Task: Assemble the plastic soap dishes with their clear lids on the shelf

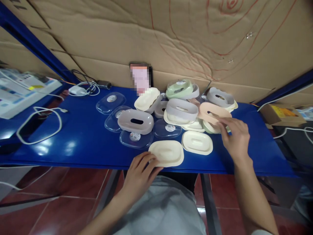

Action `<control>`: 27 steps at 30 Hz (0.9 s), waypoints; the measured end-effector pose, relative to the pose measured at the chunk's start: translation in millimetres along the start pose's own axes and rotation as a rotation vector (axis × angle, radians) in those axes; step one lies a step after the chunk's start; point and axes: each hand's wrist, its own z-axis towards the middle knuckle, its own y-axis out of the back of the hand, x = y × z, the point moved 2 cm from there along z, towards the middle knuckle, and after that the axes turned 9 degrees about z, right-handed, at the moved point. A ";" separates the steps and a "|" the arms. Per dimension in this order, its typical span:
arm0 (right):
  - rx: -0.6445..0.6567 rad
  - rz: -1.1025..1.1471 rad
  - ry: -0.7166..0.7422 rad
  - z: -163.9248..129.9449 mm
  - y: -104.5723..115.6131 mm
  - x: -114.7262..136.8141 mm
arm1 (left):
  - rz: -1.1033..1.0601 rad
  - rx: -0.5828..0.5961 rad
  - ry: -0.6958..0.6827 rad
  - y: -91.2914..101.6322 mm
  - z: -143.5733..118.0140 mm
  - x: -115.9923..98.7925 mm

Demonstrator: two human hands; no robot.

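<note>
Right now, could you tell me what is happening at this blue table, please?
A person sits at the blue table amid a heap of plastic soap-dish parts. The left hand rests its fingers on a cream tray at the near edge. The right hand reaches to a peach-coloured oval piece in the pile. A second cream tray lies beside the first, with clear lids and a grey slotted piece to the left.

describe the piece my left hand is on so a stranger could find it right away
Start at the blue table and follow its near edge to the middle, in front of the pile of plastic soap-box parts. There the left hand touches a cream oval plastic tray with a shallow dished centre. A matching cream tray lies just right of it, but only this one overhangs the near edge.
</note>
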 end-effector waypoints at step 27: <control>0.338 0.172 0.004 -81.3 -15.3 63.5 | 0.312 -0.257 0.451 65.2 -74.6 178.6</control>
